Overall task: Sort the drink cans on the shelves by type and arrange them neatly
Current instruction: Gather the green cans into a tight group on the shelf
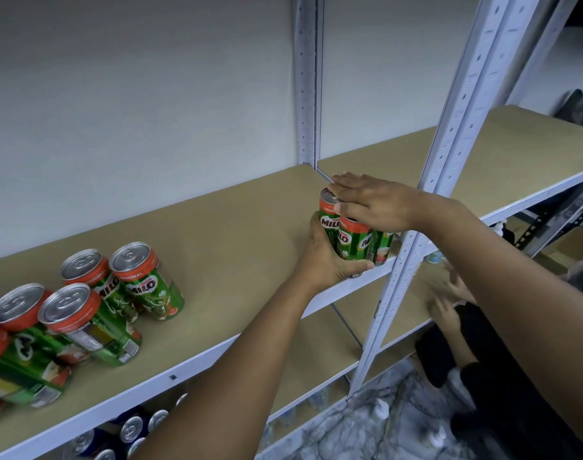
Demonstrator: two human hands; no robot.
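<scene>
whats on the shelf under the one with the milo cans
On the lower shelf, at bottom left, a few cans with silver tops and dark blue sides show. The upper shelf board and the left arm cover the rest, so their count and brand cannot be told.

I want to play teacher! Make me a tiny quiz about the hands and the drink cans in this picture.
1. True or false: the right hand lies flat on top of the green Milo cans.
2. Which hand holds that cluster from the side near the shelf front edge: A left hand, B right hand?
3. Fill in: the other Milo group stands at the shelf's ____ end.

Key: 1 true; 2 A; 3 left.
</scene>
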